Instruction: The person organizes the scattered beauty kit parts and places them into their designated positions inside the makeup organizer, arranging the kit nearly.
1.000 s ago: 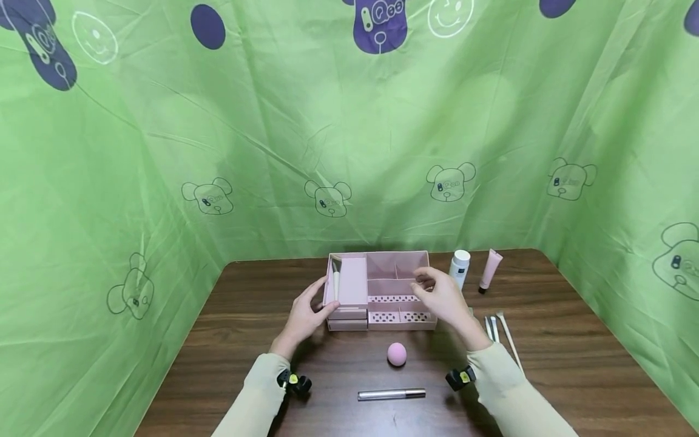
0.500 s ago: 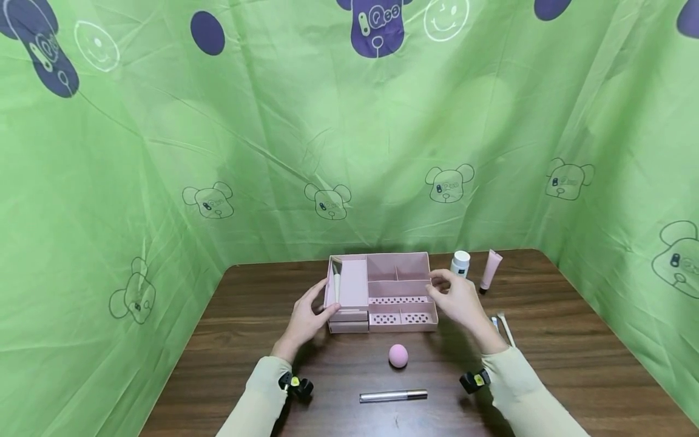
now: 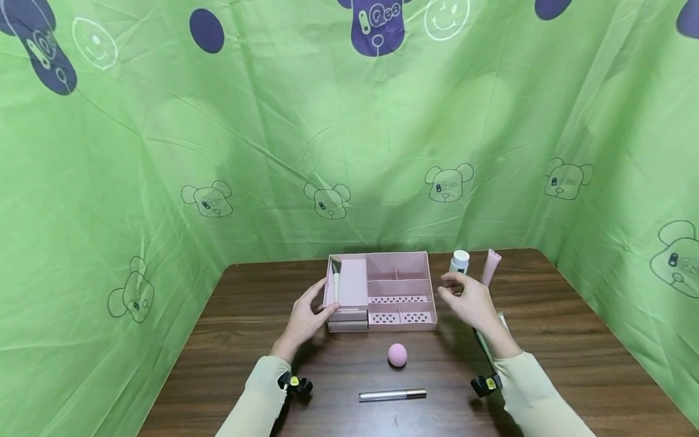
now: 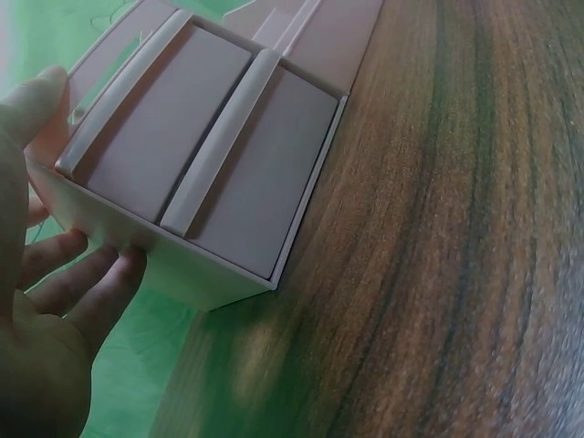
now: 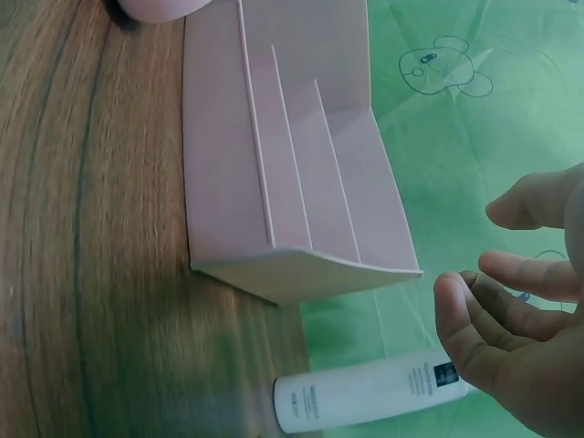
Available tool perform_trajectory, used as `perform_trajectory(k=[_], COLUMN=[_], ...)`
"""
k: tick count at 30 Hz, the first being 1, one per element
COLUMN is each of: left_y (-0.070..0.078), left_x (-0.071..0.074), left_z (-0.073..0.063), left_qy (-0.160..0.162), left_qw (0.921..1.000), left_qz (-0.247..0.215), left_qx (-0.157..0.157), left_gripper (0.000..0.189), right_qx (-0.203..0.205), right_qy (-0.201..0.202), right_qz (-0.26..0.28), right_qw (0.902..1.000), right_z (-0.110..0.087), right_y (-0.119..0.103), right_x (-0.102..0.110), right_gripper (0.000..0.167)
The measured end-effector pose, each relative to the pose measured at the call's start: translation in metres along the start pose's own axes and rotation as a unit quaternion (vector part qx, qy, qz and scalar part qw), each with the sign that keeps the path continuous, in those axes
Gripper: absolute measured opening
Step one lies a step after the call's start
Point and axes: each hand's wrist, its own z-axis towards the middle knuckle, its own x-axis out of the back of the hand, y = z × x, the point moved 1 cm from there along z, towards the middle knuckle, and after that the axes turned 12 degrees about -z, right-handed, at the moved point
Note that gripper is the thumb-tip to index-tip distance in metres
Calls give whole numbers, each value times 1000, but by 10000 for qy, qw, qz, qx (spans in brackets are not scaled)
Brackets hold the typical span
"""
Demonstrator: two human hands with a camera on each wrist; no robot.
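A pink makeup organizer [image 3: 401, 291] with compartments on the right and two drawers at the front left stands on the table. A makeup brush [image 3: 336, 282] with a pale handle lies in its top left tray. My left hand [image 3: 303, 317] holds the organizer's front left corner. In the left wrist view, the thumb [image 4: 36, 102] is at the top tray's edge and fingertips [image 4: 128, 260] touch the side wall. My right hand [image 3: 471, 301] is in the air right of the organizer, its fingers loosely bent with nothing between them. It overlaps the white bottle [image 3: 460, 261] in the right wrist view.
A pink makeup sponge [image 3: 397, 355] and a silver tube [image 3: 392, 395] lie in front of the organizer. A pink squeeze tube [image 3: 491, 266] stands behind my right hand. Makeup brushes [image 3: 483, 346] lie partly hidden under the right forearm. Green cloth [image 3: 327, 152] hangs behind the wooden table [image 3: 246, 291].
My right hand has moved right, from over the organizer's compartments to beyond its right side. The left hand stays at the organizer's corner.
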Motion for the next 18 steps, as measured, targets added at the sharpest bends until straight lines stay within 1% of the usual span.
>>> perform_trajectory(k=[2,3,5,7,12,15,18], left_y=[-10,-13,-16,-15,5,17,21], left_x=[0,0,0,0,-1,1,2], left_z=[1,1,1,1,-2,-2,-2], left_qy=[34,40,46,58,-20,-134,-189], left_qw=[10000,10000,10000,10000,9998,9998,9997], left_qz=[12,5,27,26,-89,-52,42], left_qx=[2,28,54,24,-168,-143,-115], left_gripper=[69,69,69,69,68,69,69], right_qx=[-52,-68,-106,-134,-181,-187,-177], right_qy=[-14,-14,-16,-25,-44,-33,-9], right_qz=[-34,-30,-55,-118,-285,-289,-321], right_qw=[10000,10000,9999,9998,9994,9994,9993], right_z=[-1,-2,-4,-5,-7,-7,-8], right_y=[2,3,4,6,14,18,21], right_x=[1,2,5,6,5,5,6], right_gripper=[25,25,26,26,27,29,30])
